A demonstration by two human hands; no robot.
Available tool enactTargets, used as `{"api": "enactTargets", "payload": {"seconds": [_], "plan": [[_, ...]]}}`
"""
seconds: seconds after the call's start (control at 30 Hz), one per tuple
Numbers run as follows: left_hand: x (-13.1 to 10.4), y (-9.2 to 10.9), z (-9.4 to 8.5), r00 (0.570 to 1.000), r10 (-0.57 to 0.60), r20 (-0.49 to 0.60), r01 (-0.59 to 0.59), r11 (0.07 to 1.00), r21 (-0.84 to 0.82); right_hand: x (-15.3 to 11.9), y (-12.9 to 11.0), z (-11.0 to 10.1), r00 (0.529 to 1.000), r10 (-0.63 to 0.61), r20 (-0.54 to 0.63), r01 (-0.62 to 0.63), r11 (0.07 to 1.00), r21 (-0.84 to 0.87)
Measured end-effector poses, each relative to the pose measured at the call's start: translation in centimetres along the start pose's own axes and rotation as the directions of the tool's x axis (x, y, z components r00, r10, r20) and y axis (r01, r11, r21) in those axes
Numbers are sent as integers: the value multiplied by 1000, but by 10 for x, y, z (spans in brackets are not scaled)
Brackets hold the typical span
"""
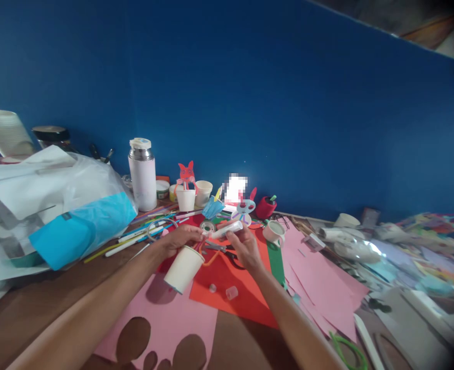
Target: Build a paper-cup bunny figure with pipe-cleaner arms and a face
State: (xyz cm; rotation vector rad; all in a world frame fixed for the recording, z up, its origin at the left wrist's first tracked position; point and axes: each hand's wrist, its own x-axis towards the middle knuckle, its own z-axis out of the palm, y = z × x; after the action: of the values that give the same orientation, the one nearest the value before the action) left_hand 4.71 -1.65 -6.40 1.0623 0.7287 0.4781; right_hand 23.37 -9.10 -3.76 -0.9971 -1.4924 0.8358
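Observation:
My left hand [182, 239] is closed, its fingertips pinching a small pale-pink piece. Just below hangs a tilted white paper cup [184, 270], with thin pink and orange strips by its mouth; it seems to be carried by this hand. My right hand [247, 247] grips a white glue tube [229, 229], its narrow end pointing at the left fingertips. Beneath the hands, dark-handled scissors [222, 248] lie on red paper [238, 277]. Two small clear caps [232, 293] rest on that paper, closer to me.
Pink sheets [315, 277] spread to the right, near a mug [274, 233]. Pink paper with cut-out holes [168, 329] lies in front. A white flask [142, 177], cup figures [186, 200] and a plastic bag [107, 190] stand along the back and left. Colourful scraps [412, 257] fill the right.

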Motion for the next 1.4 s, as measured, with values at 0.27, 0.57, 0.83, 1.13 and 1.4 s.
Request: {"api": "enactTargets", "payload": {"seconds": [0.27,0.57,0.83,1.13,1.4], "plan": [[-8,8,-18,987,147,66,-121,949,-292,0,12,6,962,145,-230,-129,988,83],[-15,7,5,984,86,159,-57,982,-180,-8,29,21,948,51,-314,-101,984,-145],[-4,-5,24,985,174,8,-167,959,-230,-14,38,26,954,-45,-295,-41,960,-278],[-1,-7,23,970,241,-19,-236,925,-297,-12,30,23,979,-114,-167,47,932,-359],[-5,3,14,965,261,-4,-253,933,-254,-7,36,15,964,248,-94,-260,954,-148]]}}
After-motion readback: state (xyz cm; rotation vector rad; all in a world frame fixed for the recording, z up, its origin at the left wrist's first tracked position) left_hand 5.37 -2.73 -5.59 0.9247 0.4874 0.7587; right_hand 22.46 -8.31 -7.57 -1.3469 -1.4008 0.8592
